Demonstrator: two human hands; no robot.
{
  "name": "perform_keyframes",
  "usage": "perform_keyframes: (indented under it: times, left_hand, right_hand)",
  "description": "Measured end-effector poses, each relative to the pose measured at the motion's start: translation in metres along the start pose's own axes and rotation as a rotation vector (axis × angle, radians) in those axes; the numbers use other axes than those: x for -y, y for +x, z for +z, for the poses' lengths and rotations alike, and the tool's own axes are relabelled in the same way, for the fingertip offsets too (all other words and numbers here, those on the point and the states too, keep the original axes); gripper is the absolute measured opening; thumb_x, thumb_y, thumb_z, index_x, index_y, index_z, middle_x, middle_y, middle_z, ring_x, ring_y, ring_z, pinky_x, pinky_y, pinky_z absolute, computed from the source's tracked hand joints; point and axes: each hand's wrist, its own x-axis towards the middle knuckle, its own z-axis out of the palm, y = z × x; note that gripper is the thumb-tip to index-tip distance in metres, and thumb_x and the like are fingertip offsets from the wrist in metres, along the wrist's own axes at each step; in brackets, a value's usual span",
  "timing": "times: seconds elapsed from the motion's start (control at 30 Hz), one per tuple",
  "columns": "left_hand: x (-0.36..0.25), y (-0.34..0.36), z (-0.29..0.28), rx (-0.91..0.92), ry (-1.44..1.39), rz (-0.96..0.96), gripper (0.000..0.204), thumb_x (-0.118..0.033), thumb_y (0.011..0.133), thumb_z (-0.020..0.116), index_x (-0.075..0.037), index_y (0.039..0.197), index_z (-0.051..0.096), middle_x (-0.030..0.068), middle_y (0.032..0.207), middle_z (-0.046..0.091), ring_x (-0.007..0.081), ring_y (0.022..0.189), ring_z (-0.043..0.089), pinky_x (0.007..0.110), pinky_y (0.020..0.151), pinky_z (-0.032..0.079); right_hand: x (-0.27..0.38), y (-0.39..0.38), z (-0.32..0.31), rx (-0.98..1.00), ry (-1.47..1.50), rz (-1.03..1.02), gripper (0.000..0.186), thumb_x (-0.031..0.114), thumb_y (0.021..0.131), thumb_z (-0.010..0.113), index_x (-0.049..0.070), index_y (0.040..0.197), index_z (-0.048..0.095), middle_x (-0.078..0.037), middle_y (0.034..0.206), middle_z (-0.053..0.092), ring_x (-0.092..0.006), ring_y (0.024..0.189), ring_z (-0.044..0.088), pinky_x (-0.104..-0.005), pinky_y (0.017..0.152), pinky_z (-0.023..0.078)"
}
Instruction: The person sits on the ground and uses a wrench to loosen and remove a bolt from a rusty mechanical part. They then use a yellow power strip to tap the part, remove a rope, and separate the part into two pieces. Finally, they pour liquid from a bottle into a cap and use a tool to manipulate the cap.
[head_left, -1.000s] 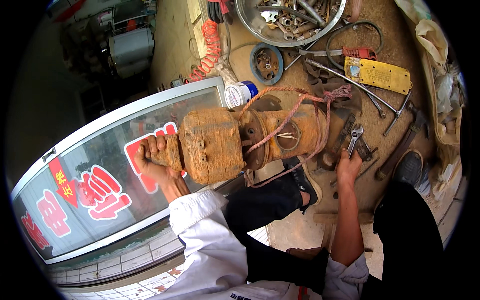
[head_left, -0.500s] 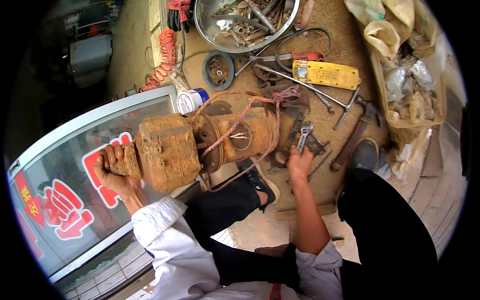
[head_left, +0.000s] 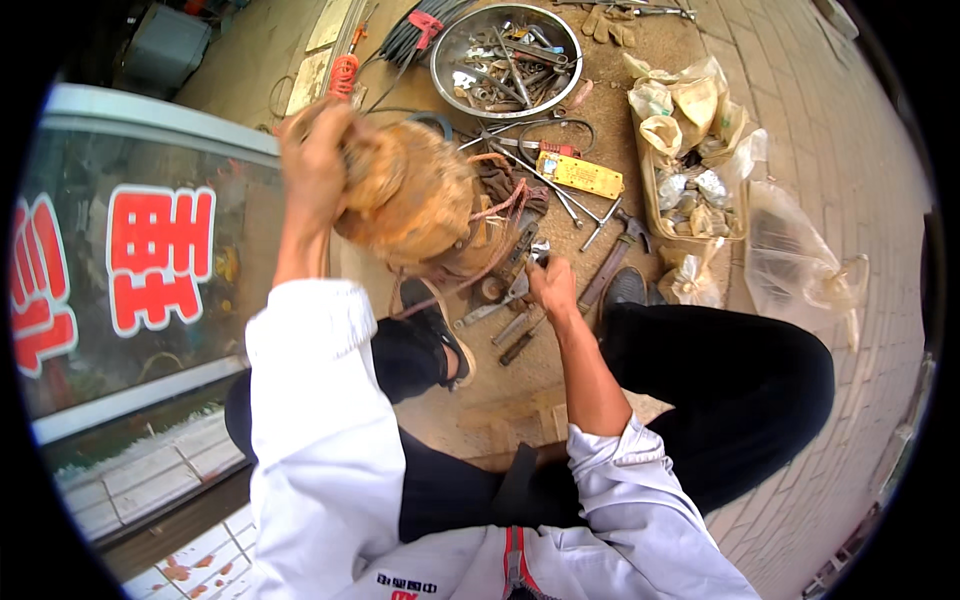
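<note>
A rusty cast-metal unit (head_left: 420,200) with a flanged body is tilted, its narrow end raised toward me, with a faded pink rope (head_left: 505,210) looped over it. My left hand (head_left: 315,160) grips that narrow end, fingers closed around it. My right hand (head_left: 553,290) is closed on an adjustable wrench (head_left: 540,250), just right of the unit, above a cluster of dark metal tools and parts (head_left: 500,300) on the ground.
A steel basin (head_left: 505,60) of tools, red coiled hose (head_left: 342,75), yellow case (head_left: 580,176), hammer (head_left: 612,260), bin of bags (head_left: 695,150) and loose plastic bag (head_left: 790,250) lie around. A glass panel (head_left: 100,150) with red lettering stands at left; my legs (head_left: 720,390) flank the work.
My left hand has lifted the unit's narrow end up and rightward relative to my right hand, swinging it from sideways to pointing toward me. The view has shifted, showing more ground at right.
</note>
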Motion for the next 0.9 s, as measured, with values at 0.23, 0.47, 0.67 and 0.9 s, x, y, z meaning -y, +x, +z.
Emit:
perform_keyframes:
  times: [0.23,0.47,0.67,0.9]
  left_hand:
    - [-0.022,0.009,0.008,0.28,-0.034,0.118,0.029,-0.014,0.085,0.052,0.0,0.062,0.061,0.0084,0.063,0.064,0.0144,0.062,0.058,0.032,0.064,0.046]
    - [0.002,-0.014,-0.028,0.065,-0.19,0.032,0.03,-0.017,0.09,0.053,0.0,0.066,0.06,0.0077,0.065,0.062,0.0159,0.064,0.059,0.03,0.067,0.047]
    - [0.014,-0.016,-0.048,-0.035,-0.285,-0.015,0.026,-0.015,0.093,0.052,-0.001,0.073,0.06,0.0071,0.069,0.059,0.0167,0.069,0.059,0.032,0.069,0.049]
    - [0.019,-0.013,-0.04,-0.094,-0.315,0.0,0.02,-0.013,0.093,0.055,0.001,0.079,0.058,0.0086,0.071,0.056,0.0178,0.069,0.056,0.033,0.07,0.048]
  right_hand:
    - [0.063,-0.033,-0.038,0.112,0.256,-0.006,0.03,0.019,0.087,0.065,-0.01,0.095,0.07,-0.018,0.077,0.071,-0.0259,0.07,0.07,-0.0383,0.069,0.053]
    - [0.033,-0.025,-0.048,-0.008,0.185,-0.006,0.029,0.016,0.09,0.062,-0.011,0.1,0.068,-0.016,0.078,0.07,-0.0226,0.067,0.067,-0.0355,0.058,0.05]
    - [-0.019,-0.023,-0.027,0.083,0.261,0.237,0.029,0.015,0.087,0.063,-0.011,0.097,0.069,-0.017,0.079,0.071,-0.0239,0.064,0.068,-0.0347,0.057,0.052]
    - [-0.059,0.048,-0.024,-0.202,-0.08,0.046,0.032,0.026,0.08,0.069,-0.006,0.087,0.069,-0.034,0.091,0.067,-0.0452,0.092,0.069,-0.0502,0.082,0.053]
